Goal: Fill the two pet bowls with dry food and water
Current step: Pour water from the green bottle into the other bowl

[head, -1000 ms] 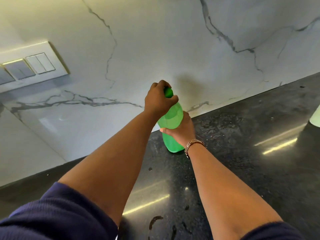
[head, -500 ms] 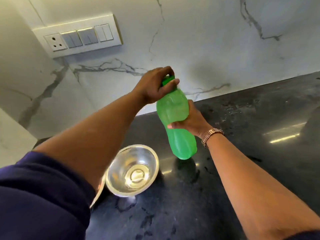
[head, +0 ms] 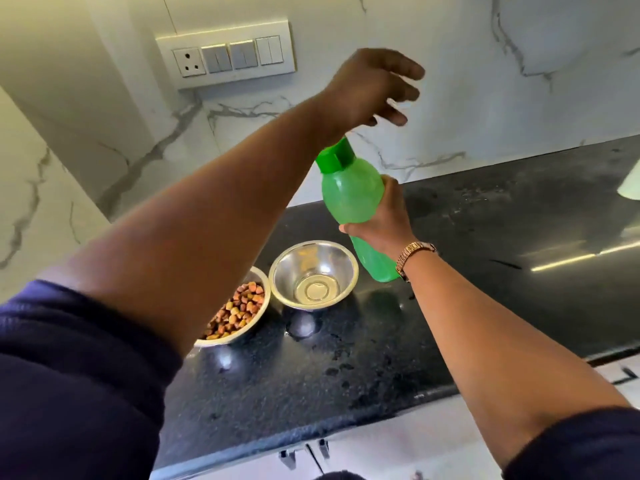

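Right hand [head: 379, 216] wraps the middle of the green bottle [head: 349, 195], fingers behind it, thumb across the near side. Bottle is tilted, cap end leaning up and left, base lifted off the counter [head: 502, 237]. Green cap [head: 336, 155] is on the neck. A metal-link watch [head: 414, 252] sits on the right wrist.

Left hand [head: 372, 86] hangs just above the cap, not touching it; fingers spread and loosely bent, holding nothing.

Two steel bowls stand on the dark counter below the bottle, side by side, rims nearly touching. Right bowl [head: 313, 275] is directly under the bottle's lower end; inside it only shiny metal shows, and whether any water is in it cannot be told. Left bowl [head: 239, 310] holds brown and orange kibble [head: 235, 313]; the left forearm covers part of it.

Marble wall behind carries a switch plate [head: 225, 55] with one socket.
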